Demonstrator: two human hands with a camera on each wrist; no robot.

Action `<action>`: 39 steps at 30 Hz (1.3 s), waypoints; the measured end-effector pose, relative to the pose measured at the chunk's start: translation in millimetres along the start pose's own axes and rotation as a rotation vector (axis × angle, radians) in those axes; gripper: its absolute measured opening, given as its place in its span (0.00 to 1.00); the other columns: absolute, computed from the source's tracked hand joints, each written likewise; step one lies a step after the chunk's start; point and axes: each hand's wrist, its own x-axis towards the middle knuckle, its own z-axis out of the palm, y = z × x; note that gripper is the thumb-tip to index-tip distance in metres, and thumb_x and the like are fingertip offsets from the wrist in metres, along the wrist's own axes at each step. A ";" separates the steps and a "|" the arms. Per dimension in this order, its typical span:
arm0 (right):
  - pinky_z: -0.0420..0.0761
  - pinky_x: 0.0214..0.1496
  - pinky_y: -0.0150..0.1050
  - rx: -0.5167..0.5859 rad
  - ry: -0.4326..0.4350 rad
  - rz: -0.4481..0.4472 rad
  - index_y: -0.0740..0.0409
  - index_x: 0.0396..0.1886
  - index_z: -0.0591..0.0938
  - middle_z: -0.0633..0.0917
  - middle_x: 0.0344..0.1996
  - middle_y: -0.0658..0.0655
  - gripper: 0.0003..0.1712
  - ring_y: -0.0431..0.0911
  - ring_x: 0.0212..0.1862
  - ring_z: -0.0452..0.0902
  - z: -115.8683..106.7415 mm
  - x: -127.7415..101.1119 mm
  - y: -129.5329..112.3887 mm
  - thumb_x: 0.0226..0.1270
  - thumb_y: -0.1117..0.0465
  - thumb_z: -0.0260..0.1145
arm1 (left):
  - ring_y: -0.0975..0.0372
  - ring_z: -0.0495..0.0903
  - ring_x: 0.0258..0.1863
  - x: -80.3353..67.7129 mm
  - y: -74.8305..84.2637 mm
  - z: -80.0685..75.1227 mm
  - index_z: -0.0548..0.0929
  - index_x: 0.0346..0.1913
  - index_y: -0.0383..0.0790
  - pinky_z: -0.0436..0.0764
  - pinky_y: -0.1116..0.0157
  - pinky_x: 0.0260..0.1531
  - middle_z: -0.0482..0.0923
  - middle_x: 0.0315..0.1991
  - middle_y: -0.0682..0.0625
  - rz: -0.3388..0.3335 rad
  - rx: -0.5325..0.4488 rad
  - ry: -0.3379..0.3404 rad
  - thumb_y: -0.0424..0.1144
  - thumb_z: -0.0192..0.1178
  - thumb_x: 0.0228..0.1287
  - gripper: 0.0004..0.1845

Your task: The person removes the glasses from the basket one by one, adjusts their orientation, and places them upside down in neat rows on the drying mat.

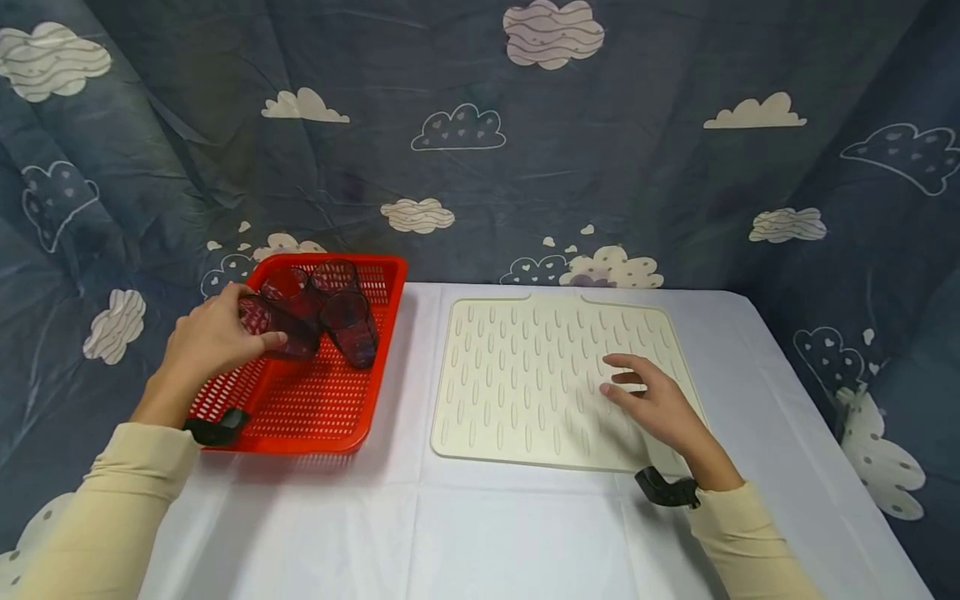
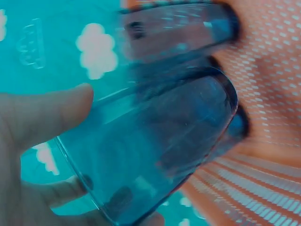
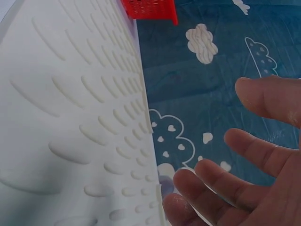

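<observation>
My left hand point(image 1: 217, 333) grips a dark, see-through drinking glass point(image 2: 155, 146) by its rim end, thumb on one side and fingers on the other. That glass is tilted over the left part of a red plastic basket point(image 1: 300, 425). Several more dark glasses lean inside the basket, among them one glass point(image 1: 351, 329) on the right. My right hand point(image 1: 648, 400) hovers over the right side of a cream ridged mat point(image 1: 517, 383), fingers spread and loosely bent, holding nothing. In the right wrist view its fingers point(image 3: 254, 153) stand apart beside the mat.
A white cloth point(image 1: 517, 525) covers the table under the basket and mat. Behind and at both sides hangs a dark blue curtain point(image 1: 637, 192) with cloud prints. The basket's raised rim stands close to the curtain at the left.
</observation>
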 end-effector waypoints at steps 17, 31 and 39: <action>0.76 0.62 0.62 0.008 0.008 -0.002 0.60 0.69 0.69 0.71 0.68 0.67 0.30 0.65 0.63 0.74 2.2 -0.9 -3.3 0.72 0.55 0.62 | 0.33 0.69 0.53 -23.5 17.3 -41.5 0.57 0.75 0.33 0.69 0.35 0.49 0.70 0.59 0.25 -0.056 -0.085 0.217 0.58 0.62 0.61 0.48; 0.76 0.61 0.63 0.007 0.003 -0.018 0.60 0.69 0.69 0.70 0.69 0.67 0.30 0.65 0.63 0.74 -0.8 3.4 -10.3 0.72 0.55 0.62 | 0.44 0.73 0.47 -32.1 60.8 -51.7 0.54 0.78 0.48 0.70 0.48 0.45 0.68 0.70 0.36 0.003 -0.335 0.188 0.60 0.64 0.61 0.48; 0.76 0.62 0.62 0.042 -0.027 -0.028 0.59 0.70 0.68 0.71 0.69 0.66 0.30 0.64 0.64 0.74 1.1 4.7 -13.0 0.73 0.53 0.62 | 0.49 0.78 0.47 -28.1 90.5 -37.0 0.60 0.75 0.50 0.74 0.63 0.36 0.68 0.70 0.41 0.111 -0.493 0.135 0.55 0.66 0.61 0.42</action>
